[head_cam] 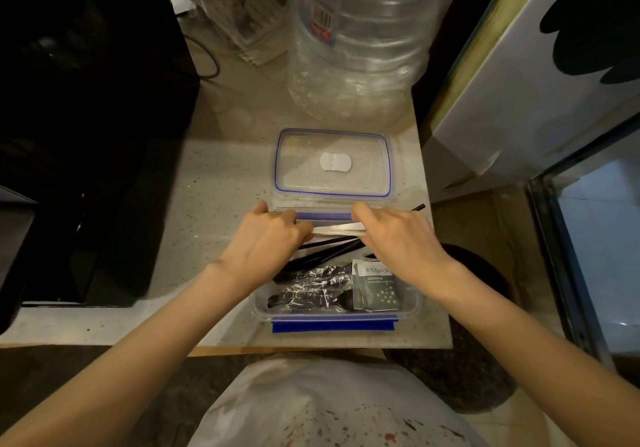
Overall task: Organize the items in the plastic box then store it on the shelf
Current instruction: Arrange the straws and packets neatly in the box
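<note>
Reading "taikoo", grey sachet (375, 287) in plastic box (337, 313).

Clear glossy plastic box (263, 308); speckled matt stone counter (214, 183); crinkly cellophane wrappers (308, 291).

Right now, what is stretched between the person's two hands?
In the head view, a white paper-wrapped stick spans left hand to right hand, above the black straws.
</note>
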